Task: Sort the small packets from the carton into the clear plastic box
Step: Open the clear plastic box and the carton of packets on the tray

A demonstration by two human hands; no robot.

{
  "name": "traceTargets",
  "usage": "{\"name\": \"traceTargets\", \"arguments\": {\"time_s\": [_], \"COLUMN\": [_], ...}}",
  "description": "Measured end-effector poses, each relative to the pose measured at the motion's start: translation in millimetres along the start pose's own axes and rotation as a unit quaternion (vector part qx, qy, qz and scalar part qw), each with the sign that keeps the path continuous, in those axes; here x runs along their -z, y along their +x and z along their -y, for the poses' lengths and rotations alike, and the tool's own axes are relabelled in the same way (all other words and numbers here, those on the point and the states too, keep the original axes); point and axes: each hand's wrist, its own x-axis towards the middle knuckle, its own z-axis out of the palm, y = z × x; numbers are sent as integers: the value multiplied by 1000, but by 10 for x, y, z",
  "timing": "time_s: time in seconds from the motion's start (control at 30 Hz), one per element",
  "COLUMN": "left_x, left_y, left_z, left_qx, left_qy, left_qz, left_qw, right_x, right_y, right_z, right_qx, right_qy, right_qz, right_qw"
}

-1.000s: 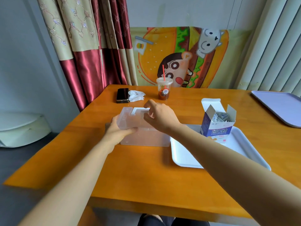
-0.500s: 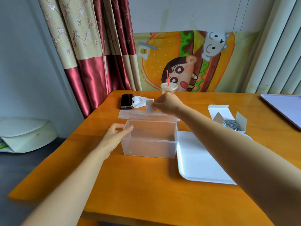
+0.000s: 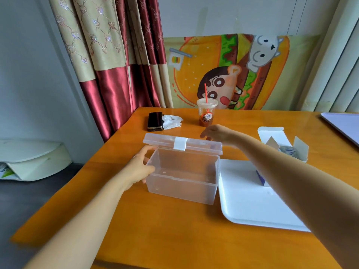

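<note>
Head view of the sorting set-up, all places given from the clear plastic box (image 3: 182, 177). The box stands on the orange table (image 3: 174, 233) with nothing visible inside; its hinged lid (image 3: 202, 145) is swung up and back over the far edge, with the white latch (image 3: 180, 144) at the middle of the lid's edge. The left hand (image 3: 139, 167) holds the box's left end, thumb at the near left corner and fingers curved round towards the far left corner. The right hand (image 3: 217, 133) is just behind the lid's right part, fingers loosely spread and holding nothing; contact with the lid cannot be judged. Directly right of the box, touching or nearly so, lies a white tray (image 3: 248, 206). The carton (image 3: 281, 140) stands on the far part of this tray, right of the box and behind the right forearm, which hides its lower front; its flaps are open and the small packets (image 3: 288, 151), grey and silvery, show inside. Beyond the box lie a dark phone (image 3: 155, 121) and a crumpled white wrapper (image 3: 172, 121), touching each other, and a lidded cup (image 3: 206, 113) with a red straw. Far right of the box, a pale purple tray (image 3: 343, 125) meets the frame edge.
</note>
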Motion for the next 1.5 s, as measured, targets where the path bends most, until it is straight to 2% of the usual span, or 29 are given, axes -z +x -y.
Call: {"name": "traceTargets", "arguments": {"time_s": [0.13, 0.23, 0.3, 0.4, 0.5, 0.6, 0.73, 0.8, 0.87, 0.93, 1.0, 1.1, 1.17, 1.23, 1.37, 1.5], "left_x": [-18, -41, -61, -94, -119, -127, -106, -108, -139, -206, -380, -808, -1155, -1406, -1642, -1669], "left_y": [52, 58, 50, 16, -35, -83, -119, -153, -189, -243, -277, -284, -277, -250, -200, -217], "left_z": [-4, -6, -7, -41, -32, 17, 63, 25, -61, -238, -473, -884, -1115, -1234, -1360, -1431], "left_qx": [-4, -7, -7, -3, 0, 10, 32, 54, 69, 7, -108, -239, -280, -287, -263, -201], "left_qy": [23, 27, 33, 35, 36, 42, 60, 124, 241, 281, 234, 159, 134, 135, 231, 350], "left_qz": [-2, -12, -18, -34, -56, -81, -106, -112, -166, -255, -310, -271, -204, -165, -155, -105], "left_qw": [1000, 1000, 999, 999, 998, 996, 992, 984, 954, 925, 915, 919, 928, 934, 924, 909], "right_x": [209, 278, 222, 62, -65, -219, -364, -316, -180, 12, 218, 425, 513, 545, 544, 531], "right_y": [-293, -447, -520, -560, -495, -406, -380, -441, -553, -745, -994, -1332, -1505, -1583, -1578, -1522], "right_z": [-105, -343, -431, -377, -303, -300, -266, -246, -242, -252, -351, -646, -894, -1111, -1407, -1408], "right_qx": [31, 49, 58, 81, 29, -26, -42, -39, -2, 78, 134, 129, 104, 94, 84, 96], "right_qy": [124, 270, 294, 240, 252, 255, 218, 156, 84, 56, 76, 39, -22, -69, -210, -214], "right_qz": [61, 174, 207, 125, 25, -5, -22, -11, -45, -154, -270, -374, -382, -338, -267, -257], "right_qw": [990, 946, 931, 959, 967, 967, 975, 987, 995, 983, 950, 918, 918, 934, 937, 938]}}
